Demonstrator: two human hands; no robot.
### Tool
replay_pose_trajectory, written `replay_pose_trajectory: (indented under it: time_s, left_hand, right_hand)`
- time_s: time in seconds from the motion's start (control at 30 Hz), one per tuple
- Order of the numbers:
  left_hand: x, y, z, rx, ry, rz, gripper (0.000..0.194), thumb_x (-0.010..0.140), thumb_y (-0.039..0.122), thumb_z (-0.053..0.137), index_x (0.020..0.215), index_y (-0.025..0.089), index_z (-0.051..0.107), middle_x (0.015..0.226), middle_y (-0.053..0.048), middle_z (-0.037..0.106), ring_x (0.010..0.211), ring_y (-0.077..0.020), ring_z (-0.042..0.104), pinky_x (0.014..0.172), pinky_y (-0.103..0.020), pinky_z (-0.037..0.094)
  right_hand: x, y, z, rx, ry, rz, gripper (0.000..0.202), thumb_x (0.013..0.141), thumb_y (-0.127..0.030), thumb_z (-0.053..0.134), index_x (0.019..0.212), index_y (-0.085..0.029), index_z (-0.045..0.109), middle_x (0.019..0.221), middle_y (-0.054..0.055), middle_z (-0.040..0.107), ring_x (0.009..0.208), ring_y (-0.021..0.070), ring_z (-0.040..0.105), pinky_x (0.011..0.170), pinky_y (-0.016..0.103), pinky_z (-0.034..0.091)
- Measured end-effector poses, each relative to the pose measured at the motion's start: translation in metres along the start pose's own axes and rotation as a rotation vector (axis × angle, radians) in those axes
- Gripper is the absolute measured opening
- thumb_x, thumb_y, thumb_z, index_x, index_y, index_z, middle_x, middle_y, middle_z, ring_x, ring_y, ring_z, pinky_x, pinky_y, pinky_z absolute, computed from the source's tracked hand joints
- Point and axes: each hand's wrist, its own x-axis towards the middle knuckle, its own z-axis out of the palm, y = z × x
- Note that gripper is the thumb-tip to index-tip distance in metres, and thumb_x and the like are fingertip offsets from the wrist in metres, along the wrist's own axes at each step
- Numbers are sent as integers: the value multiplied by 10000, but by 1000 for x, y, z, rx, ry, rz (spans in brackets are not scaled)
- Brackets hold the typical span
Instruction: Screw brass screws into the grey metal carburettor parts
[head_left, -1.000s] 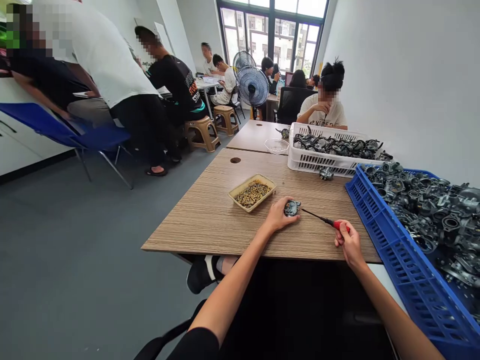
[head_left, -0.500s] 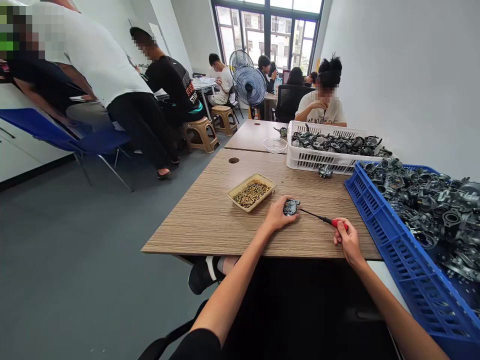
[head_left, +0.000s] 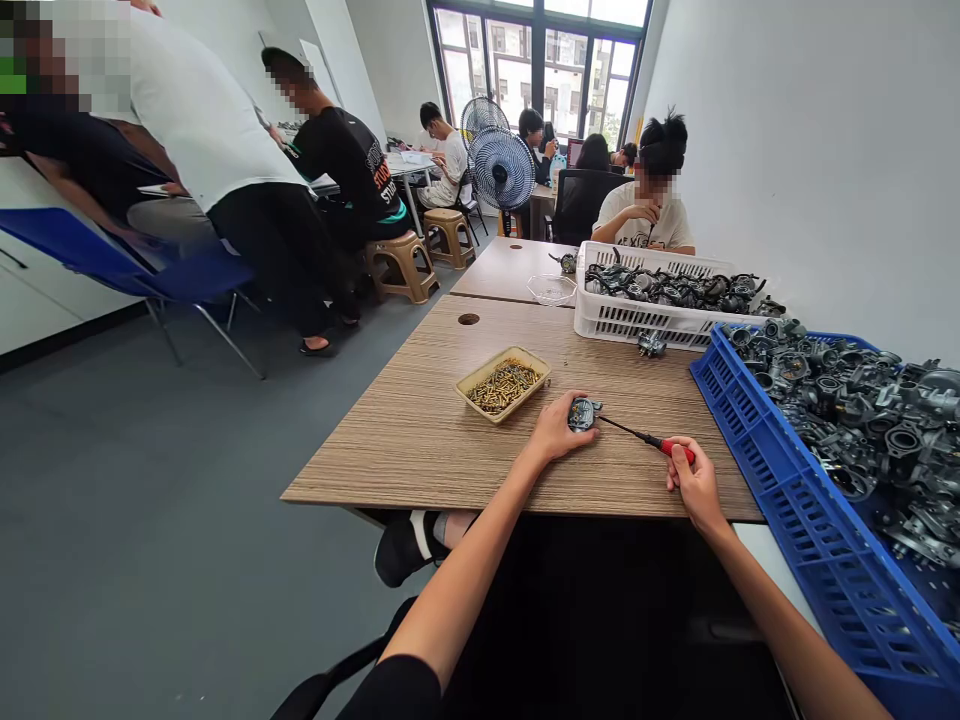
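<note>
My left hand (head_left: 557, 428) grips a round grey metal carburetor part (head_left: 581, 415) on the wood-grain table (head_left: 405, 430). In my right hand (head_left: 696, 482) is a screwdriver with a red and black handle (head_left: 666, 446); its fingers are wrapped round the handle. The dark shaft points left, and its tip is at the right side of the metal part; whether it touches is too small to tell. Behind my left hand, a little to the left, stands a cream tray (head_left: 466, 392) of small brass-coloured pieces.
A blue crate (head_left: 780, 460) of metal parts borders the table's right side. Behind it, a white crate (head_left: 637, 322) holds more, with one loose metal part (head_left: 651, 344) in front. A person (head_left: 645, 215) sits across; others sit or stand at left, near a fan (head_left: 501, 170).
My hands, the metal part and the screwdriver are nearly unchanged. The view has shifted very slightly, and the standing person at left has moved a little.
</note>
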Motion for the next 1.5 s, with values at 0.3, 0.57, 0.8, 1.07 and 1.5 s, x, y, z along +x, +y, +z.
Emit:
replay_pose_trajectory:
  time_s: [0.3,0.57,0.8,1.07,1.5]
  left_hand:
    - [-1,-1,1,53,24,17,551,732,434,787,1200,240,571,1143,-63,722,1089,-277,681,1002,-429,513]
    - [0,0,1,62,4,-17,547,712,384,785,1195,255,563,1138,-66,729,1082,-280,681,1008,-453,510]
    - [0,-1,2,72,7,-22,588,698,341,772,1237,238,559,1135,-90,733,1085,-307,686,1015,-488,513]
    - [-1,-2,2,83,15,-14,543,706,332,760,1207,242,570,1109,-74,736,1034,-280,689,973,-450,527]
    - [-1,-2,2,82,18,5,504,727,317,752,1191,246,569,1089,-55,725,1028,-248,681,960,-409,524]
  right_hand:
    - [-2,6,-3,-86,-31,-19,424,918,-616,628,1076,-224,592,582,-106,420,425,90,413,433,231,414]
    - [-1,7,-5,-49,-84,-4,403,892,-585,675,1046,-251,511,581,-121,445,419,87,427,438,216,402]
    - [-1,6,-5,-24,-102,40,453,879,-672,659,970,-254,509,498,-149,333,370,83,350,392,212,392]
    - [0,9,-6,-44,-125,35,437,903,-657,644,947,-252,487,516,-142,363,380,82,366,398,213,405]
    - [-1,8,-5,-112,-110,30,461,902,-690,615,909,-245,495,483,-133,389,354,88,392,378,212,368]
